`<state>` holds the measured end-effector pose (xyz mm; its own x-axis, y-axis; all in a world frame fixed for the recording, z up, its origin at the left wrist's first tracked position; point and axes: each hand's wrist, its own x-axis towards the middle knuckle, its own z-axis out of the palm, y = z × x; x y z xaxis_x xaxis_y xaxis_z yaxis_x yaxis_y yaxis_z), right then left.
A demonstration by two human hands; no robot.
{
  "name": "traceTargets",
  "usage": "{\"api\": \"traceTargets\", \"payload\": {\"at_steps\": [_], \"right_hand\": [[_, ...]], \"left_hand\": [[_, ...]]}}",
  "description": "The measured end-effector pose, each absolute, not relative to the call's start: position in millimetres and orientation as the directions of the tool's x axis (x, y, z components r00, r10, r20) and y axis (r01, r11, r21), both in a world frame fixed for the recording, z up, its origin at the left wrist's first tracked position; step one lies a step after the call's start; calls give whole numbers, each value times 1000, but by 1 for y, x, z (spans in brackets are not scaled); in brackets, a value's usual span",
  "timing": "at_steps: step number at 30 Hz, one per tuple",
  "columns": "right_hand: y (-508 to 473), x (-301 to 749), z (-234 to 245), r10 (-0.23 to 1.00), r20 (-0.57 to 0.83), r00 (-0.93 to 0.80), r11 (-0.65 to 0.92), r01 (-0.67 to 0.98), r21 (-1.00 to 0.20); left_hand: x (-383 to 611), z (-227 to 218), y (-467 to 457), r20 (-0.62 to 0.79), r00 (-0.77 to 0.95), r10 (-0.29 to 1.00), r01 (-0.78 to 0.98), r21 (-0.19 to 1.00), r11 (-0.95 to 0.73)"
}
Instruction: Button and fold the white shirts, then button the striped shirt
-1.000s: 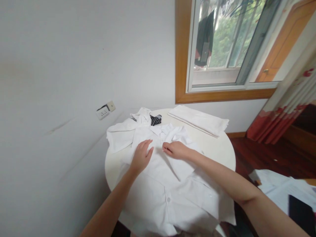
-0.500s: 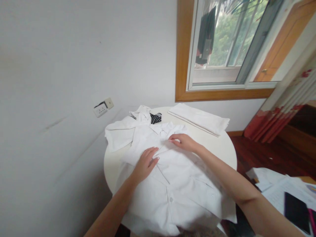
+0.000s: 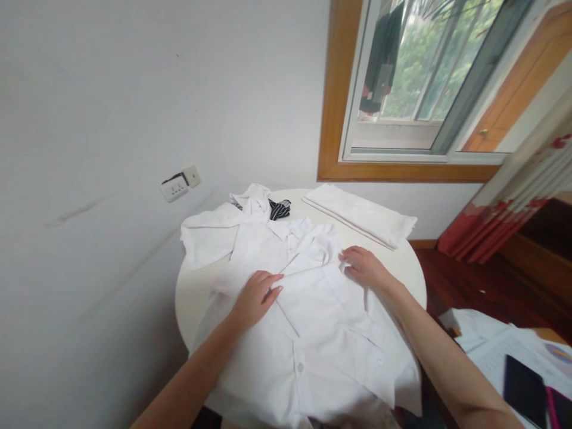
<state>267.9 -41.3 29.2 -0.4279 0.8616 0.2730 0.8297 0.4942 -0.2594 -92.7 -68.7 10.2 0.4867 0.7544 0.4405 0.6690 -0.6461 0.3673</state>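
A white button-up shirt (image 3: 308, 310) is spread over the round white table (image 3: 192, 298), its collar toward the wall and its lower part hanging over the near edge. My left hand (image 3: 257, 295) rests on the shirt's left-middle area, palm down with fingers stretched out. At the shirt's right side, my right hand (image 3: 361, 265) pinches a bit of the white cloth between thumb and fingers. Wrinkles and a fold run across the chest between the two hands.
A folded white cloth (image 3: 361, 214) lies at the table's back right. Crumpled white clothing (image 3: 212, 232) and a black striped cloth (image 3: 280, 209) sit back left. Papers (image 3: 496, 351) and a dark phone-like slab (image 3: 524, 387) are at lower right. A wall socket (image 3: 174, 188) is left.
My right hand has moved right, from the middle of the shirt's chest to its right side, drawing cloth along. My left hand stays on about the same spot. The view has shifted slightly.
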Motion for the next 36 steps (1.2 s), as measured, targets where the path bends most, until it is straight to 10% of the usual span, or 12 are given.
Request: {"api": "traceTargets", "payload": {"at_steps": [16, 25, 36], "right_hand": [[-42, 276, 17, 973, 232, -4, 30, 994, -108], [-38, 286, 12, 954, 241, -179, 237, 941, -239], [-34, 278, 17, 939, 276, -205, 268, 939, -213]], "left_hand": [[-134, 14, -65, 494, 391, 777, 762, 300, -574], [-132, 24, -73, 429, 390, 815, 850, 173, -498], [-127, 17, -72, 460, 480, 747, 682, 340, -648]]}}
